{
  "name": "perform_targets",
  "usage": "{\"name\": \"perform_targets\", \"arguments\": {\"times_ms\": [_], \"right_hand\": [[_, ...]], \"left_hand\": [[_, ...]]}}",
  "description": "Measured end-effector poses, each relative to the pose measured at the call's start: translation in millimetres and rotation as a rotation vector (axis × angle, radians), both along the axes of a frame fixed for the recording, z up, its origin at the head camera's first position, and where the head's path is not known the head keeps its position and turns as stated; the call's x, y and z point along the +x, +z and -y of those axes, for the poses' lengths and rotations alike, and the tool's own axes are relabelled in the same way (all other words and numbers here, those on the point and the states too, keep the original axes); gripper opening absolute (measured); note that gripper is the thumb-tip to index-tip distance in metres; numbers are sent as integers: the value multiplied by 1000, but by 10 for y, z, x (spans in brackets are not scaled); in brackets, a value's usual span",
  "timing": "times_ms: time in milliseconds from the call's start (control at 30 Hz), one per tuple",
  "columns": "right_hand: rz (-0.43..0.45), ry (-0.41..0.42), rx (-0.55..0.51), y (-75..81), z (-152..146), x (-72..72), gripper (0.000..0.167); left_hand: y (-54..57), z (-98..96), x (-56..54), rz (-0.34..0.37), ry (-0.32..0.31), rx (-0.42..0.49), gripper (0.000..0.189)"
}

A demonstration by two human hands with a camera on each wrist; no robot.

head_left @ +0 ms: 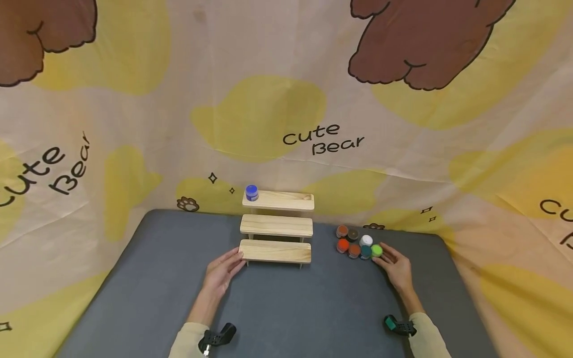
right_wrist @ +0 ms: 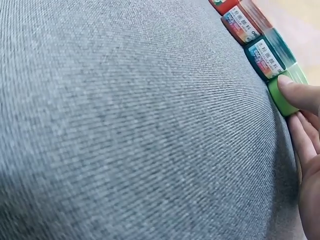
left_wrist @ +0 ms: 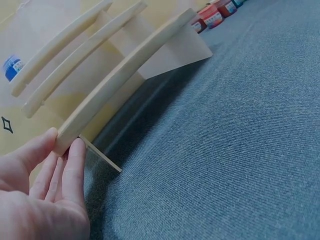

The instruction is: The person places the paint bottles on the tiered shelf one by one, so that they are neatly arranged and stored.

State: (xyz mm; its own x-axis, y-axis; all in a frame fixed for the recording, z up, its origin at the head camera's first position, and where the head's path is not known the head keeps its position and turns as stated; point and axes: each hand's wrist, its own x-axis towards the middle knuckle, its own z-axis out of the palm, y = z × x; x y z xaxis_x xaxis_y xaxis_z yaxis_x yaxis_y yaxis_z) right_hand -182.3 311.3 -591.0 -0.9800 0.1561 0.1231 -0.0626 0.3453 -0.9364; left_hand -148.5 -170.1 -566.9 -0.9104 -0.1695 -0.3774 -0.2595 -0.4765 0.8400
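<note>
A three-tier wooden display stand stands on the grey cloth, its steps rising toward the back. My left hand pinches the left end of its lowest board, thumb above and fingers beneath in the left wrist view. On the left end of the top tier sits a blue paint jar. At the right, my right hand grips a light green paint jar, the thumb on its near side and fingers at its outer side. That jar stands against a teal paint jar.
Beside the green jar cluster a white jar, a red jar, a dark grey jar and two brownish jars. A printed fabric wall rises behind the grey-covered table.
</note>
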Motion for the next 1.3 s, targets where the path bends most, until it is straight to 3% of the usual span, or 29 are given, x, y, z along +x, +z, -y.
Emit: {"name": "perform_targets", "arguments": {"times_ms": [400,700,833,1033,1300], "right_hand": [[22,-25,5,101,19,12,50],[50,-39,18,118,6,20,50],[57,-48,32,214,-26,34,50],[-7,-3,119,410,-69,11,47],[-41,32,176,558,8,-20,49]], "left_hand": [[-5,6,-28,-3,0,32,50],[-29,14,-29,-6,9,5,50],[-51,-7,-16,-9,11,-12,51],[-59,-11,-7,-12,10,-27,51],[-33,-7,-12,11,6,-27,50]]}}
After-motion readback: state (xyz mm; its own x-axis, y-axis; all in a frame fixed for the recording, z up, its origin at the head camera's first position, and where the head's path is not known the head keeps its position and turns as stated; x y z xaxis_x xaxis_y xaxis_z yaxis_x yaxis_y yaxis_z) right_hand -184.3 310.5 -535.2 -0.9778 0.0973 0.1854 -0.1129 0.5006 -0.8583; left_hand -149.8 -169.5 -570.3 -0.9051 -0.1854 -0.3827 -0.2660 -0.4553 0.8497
